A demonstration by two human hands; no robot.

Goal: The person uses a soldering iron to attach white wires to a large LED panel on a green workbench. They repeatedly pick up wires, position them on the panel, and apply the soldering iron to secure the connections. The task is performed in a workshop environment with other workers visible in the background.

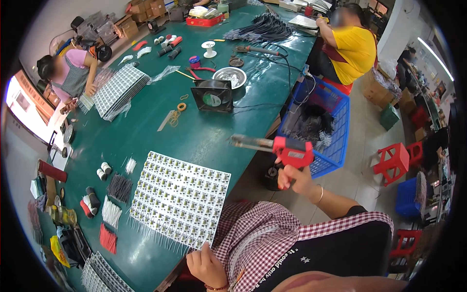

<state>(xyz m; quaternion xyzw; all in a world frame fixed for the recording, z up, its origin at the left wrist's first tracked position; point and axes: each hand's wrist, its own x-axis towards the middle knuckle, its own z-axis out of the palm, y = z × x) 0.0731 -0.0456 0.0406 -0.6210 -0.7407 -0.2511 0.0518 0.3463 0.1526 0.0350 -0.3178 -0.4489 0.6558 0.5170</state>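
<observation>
A: Layout, biggest first?
B: Green surface [131, 138] carries most of it. Blue crate [342, 131] next, on the floor off its right side, dark stuff inside.

A: Main piece?
B: White board sheet [181, 199], flat on the surface near the person, skewed, one side by the surface edge. Rows of small parts on top, thin pale wires [155, 237] sticking out along the near edge.

A: Handling?
B: Guess: light, fairly stiff, may flex across the middle. Parts and wire ends look like the fragile bit. Smooth surface, so it probably slides easily. Take it by bare rims or corners, two opposite sides if lifting. Don't pull on wires.

A: Left grip?
B: Left grip [206, 265] is at the sheet's near right corner, fingers curled. Can't tell if it's pinching the edge, a wire or neither.

A: Right?
B: Right grip [297, 179] is wrapped round the handle of a red soldering gun [293, 152], by its look. It's up off the sheet, nose pointing left, blurred. Probably nose-heavy; hold the handle only, treat the metal end as hot.

A: Small stuff?
B: Left of the sheet: black wire bundle [119, 188], white wire bundle [112, 214], red wire bundle [108, 239]. Soft, light; take mid-bundle. Smallest: tape roll [181, 106], beyond the sheet.
</observation>
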